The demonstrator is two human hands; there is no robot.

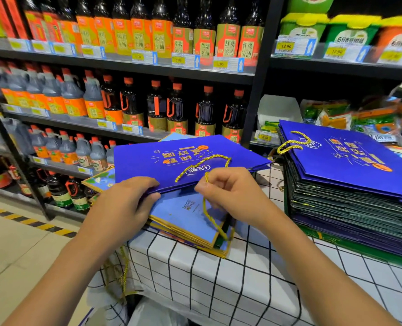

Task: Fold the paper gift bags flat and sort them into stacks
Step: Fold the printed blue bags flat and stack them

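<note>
A flat dark blue paper gift bag [171, 158] with orange print and a gold rope handle [202, 164] is held above a low pile of lighter blue bags [190, 220]. My left hand [127, 198] grips its near edge at the left. My right hand [228, 189] pinches a gold cord at the same edge, and a second loop of cord hangs below it. A tall stack of folded dark blue bags [350, 184] stands to the right, a gold handle lying on its top bag.
The piles lie on a table covered with a white cloth with a black grid [218, 278]. Behind it run black store shelves [134, 69] full of dark sauce bottles. Snack packets [350, 116] sit on the right shelf. A tiled floor with yellow-black tape [30, 220] lies left.
</note>
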